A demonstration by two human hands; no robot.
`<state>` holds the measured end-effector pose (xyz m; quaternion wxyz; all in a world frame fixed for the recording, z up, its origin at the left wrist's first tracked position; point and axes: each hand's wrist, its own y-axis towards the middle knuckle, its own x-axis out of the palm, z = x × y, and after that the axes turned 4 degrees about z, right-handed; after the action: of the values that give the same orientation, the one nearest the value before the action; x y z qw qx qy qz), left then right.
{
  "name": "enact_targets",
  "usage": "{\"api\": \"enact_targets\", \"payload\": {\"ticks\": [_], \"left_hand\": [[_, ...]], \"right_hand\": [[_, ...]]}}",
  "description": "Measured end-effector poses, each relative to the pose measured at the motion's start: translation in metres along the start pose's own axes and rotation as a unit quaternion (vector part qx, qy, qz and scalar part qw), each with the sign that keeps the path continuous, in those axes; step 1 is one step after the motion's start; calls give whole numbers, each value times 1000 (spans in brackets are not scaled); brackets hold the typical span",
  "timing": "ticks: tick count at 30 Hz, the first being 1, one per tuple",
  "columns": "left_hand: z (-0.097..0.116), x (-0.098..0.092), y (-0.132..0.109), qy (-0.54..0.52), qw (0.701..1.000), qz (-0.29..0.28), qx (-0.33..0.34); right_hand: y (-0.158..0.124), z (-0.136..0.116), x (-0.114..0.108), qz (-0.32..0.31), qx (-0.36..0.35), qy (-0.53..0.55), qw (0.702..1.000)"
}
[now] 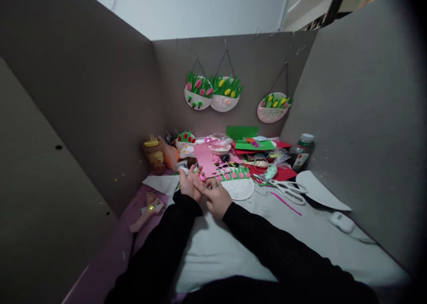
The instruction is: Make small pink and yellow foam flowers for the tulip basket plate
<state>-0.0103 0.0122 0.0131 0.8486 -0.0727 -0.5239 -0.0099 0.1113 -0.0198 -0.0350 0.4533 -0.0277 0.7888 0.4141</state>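
Note:
My left hand (191, 184) is held palm up above the table, with its fingers spread. My right hand (218, 199) reaches across to it, index finger stretched out onto the left palm and thumb apart; any tiny thing between them is too small to make out. A small bright pink piece (202, 177) shows by the left fingers. Just beyond my right hand lies a white half-round paper-plate basket (238, 189) with pink tulips (234, 176) and green leaves along its top. To the left rests a pink glue gun (148, 212) with a lit light.
White scissors (288, 189), a pink strip (286, 203), a cut plate piece (320, 190) and a white case (342, 222) lie on the right. Behind are coloured sheets (255, 144), a jar (155, 155) and a bottle (302, 152). Finished plate baskets (225, 103) hang on the grey partition (207, 50).

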Motion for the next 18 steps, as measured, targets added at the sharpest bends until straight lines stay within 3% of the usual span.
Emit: {"api": "enact_targets", "payload": {"ticks": [3, 8, 12, 18], "left_hand": [[1, 0, 0, -1, 1000, -5, 6], [1, 0, 0, -8, 1000, 0, 12], [2, -2, 0, -9, 1000, -26, 3], [3, -4, 3, -11, 999, -35, 23]], "right_hand": [[0, -1, -1, -1, 29, -23, 999], [-2, -4, 0, -21, -7, -10, 1000], [1, -4, 0, 9, 38, -17, 999], [-1, -5, -3, 8, -20, -24, 999]]}}
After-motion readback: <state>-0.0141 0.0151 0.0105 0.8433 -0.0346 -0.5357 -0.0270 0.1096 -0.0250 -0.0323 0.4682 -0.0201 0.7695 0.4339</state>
